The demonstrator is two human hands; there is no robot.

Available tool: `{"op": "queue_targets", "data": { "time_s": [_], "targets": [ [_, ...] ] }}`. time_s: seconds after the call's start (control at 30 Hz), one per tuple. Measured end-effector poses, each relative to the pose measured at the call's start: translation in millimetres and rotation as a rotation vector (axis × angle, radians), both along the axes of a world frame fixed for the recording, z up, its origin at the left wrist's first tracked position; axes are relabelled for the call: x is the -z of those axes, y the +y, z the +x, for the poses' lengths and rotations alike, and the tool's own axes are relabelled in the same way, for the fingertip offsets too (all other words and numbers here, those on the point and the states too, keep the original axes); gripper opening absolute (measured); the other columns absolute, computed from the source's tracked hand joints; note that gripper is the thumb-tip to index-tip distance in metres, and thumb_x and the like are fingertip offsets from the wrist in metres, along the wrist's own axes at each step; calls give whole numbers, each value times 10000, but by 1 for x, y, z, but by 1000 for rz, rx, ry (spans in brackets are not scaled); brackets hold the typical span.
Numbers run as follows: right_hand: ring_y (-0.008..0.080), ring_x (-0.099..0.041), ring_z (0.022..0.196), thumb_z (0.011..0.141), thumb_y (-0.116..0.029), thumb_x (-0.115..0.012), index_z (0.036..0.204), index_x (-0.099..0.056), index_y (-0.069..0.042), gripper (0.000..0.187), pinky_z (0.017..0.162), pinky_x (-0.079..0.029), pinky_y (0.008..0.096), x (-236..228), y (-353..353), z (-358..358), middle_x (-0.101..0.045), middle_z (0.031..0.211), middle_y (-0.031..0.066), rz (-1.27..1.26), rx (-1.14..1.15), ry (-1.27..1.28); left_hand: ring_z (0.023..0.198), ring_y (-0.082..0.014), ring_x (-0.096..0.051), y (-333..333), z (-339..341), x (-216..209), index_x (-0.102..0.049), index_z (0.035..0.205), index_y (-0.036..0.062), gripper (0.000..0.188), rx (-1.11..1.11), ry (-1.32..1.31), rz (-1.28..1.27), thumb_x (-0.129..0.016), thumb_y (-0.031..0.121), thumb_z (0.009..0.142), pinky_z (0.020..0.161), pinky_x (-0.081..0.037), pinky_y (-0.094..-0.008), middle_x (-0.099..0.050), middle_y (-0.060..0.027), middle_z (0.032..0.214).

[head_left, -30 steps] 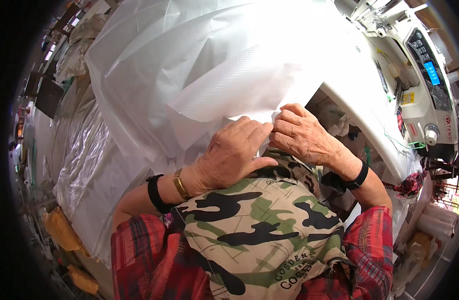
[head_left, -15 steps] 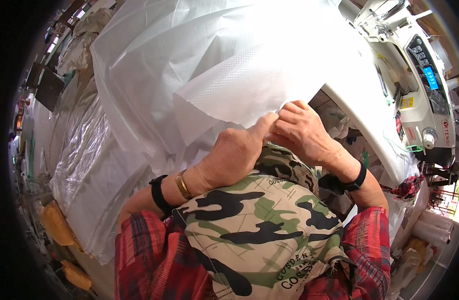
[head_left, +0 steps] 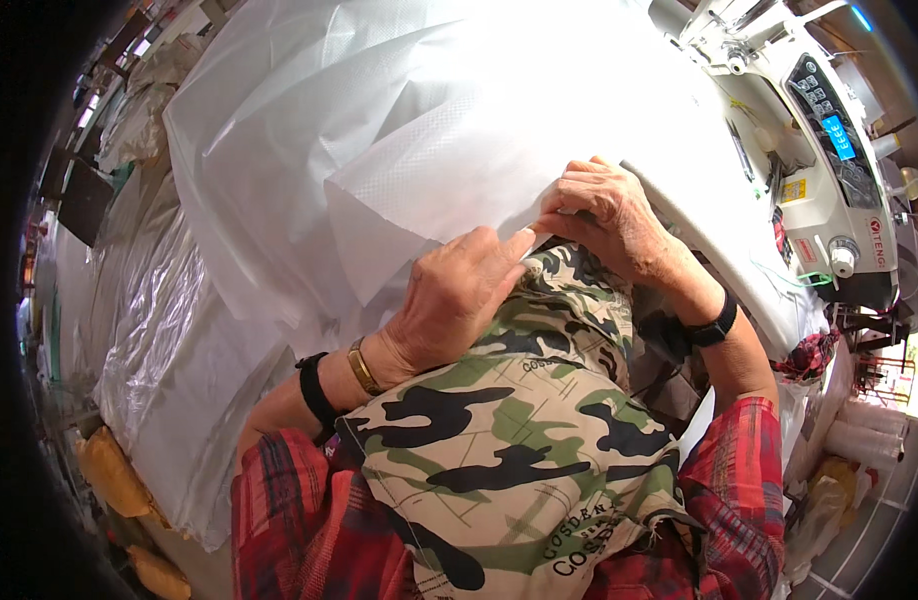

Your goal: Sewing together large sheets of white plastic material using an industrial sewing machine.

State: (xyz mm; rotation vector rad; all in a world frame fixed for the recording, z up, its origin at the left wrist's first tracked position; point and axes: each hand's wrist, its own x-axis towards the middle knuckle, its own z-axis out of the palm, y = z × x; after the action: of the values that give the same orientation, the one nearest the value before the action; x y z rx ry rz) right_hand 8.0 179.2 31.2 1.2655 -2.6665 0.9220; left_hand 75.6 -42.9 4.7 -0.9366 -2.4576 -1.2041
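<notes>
Pinching the white sheet point(head_left: 429, 170) by its edge with left hand point(head_left: 454, 290) and right hand point(head_left: 611, 212) close together, left of the sewing machine point(head_left: 817, 228), probably to control that edge.

Characters mark camouflage cloth point(head_left: 499, 420), sewing machine point(head_left: 824, 218) and blue display point(head_left: 838, 137).

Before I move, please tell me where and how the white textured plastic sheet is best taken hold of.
Probably pinch the white textured plastic sheet by its near edge, coming from the near side: it looks thin and limp, and that edge lies at the left hand and right hand.
</notes>
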Motion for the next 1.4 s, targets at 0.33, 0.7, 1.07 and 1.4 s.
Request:
{"op": "queue_targets", "data": {
  "time_s": [0.33,0.7,1.07,1.4],
  "targets": [
    [261,-551,761,798,-384,-730,728,-530,-64,385,691,-458,376,-5,15,-20,-537,757,65,142,-17,130,643,-299,-587,-4,-14,-8,-640,1143,11,348,118,-116,-29,-650,-33,798,577,-457,-374,-584,-143,794],
    [268,-552,831,747,-488,-758,807,-551,-38,498,739,-464,382,4,66,-74,-553,805,83,166,233,4,611,-311,-582,-17,-27,-8,-629,1085,26,315,154,-115,-1,-668,-5,773,551,-453,-394,-559,-122,749],
    [225,-545,927,769,-556,-689,872,-555,-124,464,886,-419,394,-2,111,-114,-571,899,20,343,344,303,701,-316,-558,-21,-32,5,-608,1171,-39,336,287,-100,-114,-632,-25,836,643,-462,-394,-551,-157,798],
    [280,-568,911,839,-352,-711,889,-550,-89,313,842,-458,422,10,135,-139,-556,901,66,100,358,441,648,-310,-598,7,-36,-3,-627,1114,9,335,485,-115,-276,-677,20,783,601,-488,-404,-567,-116,756]
  ]
}}
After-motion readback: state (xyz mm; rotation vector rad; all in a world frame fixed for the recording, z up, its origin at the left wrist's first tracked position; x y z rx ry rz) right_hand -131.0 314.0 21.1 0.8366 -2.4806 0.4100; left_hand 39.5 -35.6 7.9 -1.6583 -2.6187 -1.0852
